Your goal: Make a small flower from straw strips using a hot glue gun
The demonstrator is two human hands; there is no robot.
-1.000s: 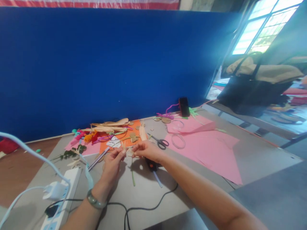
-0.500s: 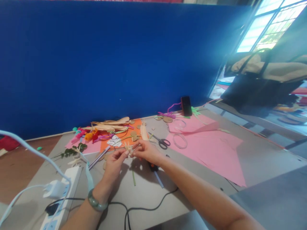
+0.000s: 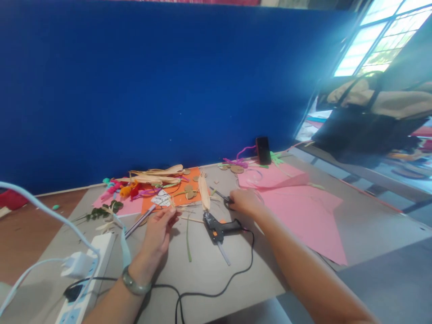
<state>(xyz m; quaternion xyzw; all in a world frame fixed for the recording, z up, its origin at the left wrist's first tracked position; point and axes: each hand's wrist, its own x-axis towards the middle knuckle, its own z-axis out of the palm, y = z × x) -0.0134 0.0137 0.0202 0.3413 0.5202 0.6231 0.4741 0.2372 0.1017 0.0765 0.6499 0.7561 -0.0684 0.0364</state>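
One bare hand, the left hand [image 3: 161, 225], pinches a small, pale straw-coloured scrap [image 3: 173, 202] just above the grey tabletop [image 3: 209, 281]. Across from it, the right hand [image 3: 245, 201] has its fingers at the dark loops of the slim metal scissors [image 3: 218, 193]; from here I can't tell whether they grip. Between both hands lies a black, orange-marked glue gun [image 3: 216, 227].

Around the right hand [image 3: 245, 202], room lies over the pink paper [image 3: 300, 207] at 3 o'clock (it lies low); the glue gun [image 3: 218, 228] blocks 7, its cord [image 3: 253, 252] 6, and the upright phone [image 3: 263, 151] 1.
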